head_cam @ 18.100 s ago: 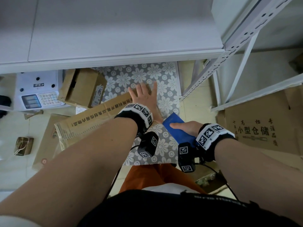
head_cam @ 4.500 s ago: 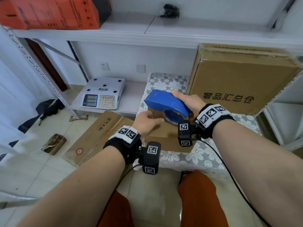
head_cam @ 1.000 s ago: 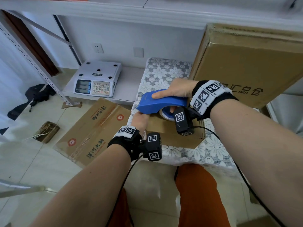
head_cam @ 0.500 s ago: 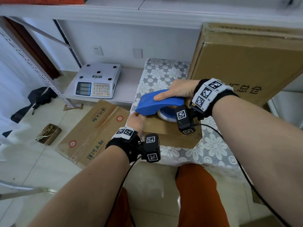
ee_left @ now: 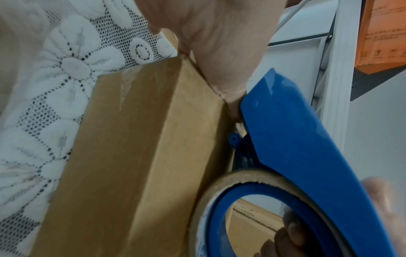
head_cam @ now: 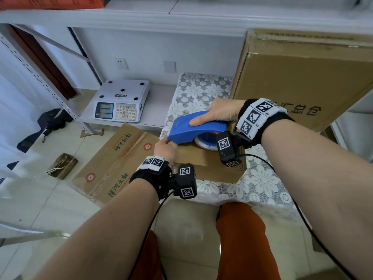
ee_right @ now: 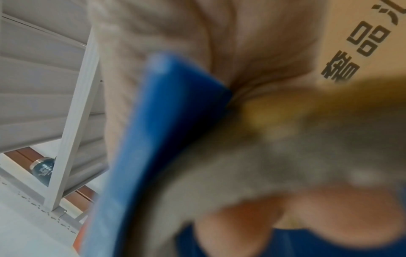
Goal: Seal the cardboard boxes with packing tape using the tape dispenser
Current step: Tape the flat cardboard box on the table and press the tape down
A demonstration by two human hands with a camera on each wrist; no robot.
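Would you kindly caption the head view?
Right hand grips blue tape dispenser over small cardboard box; left hand at its nose.

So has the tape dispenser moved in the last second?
Yes: the tape dispenser has slid left along the small box, its front now past the box's left edge.

A low table under a flowered lace cloth carries a small cardboard box beneath both hands and a big carton (printed lettering) behind the right hand.
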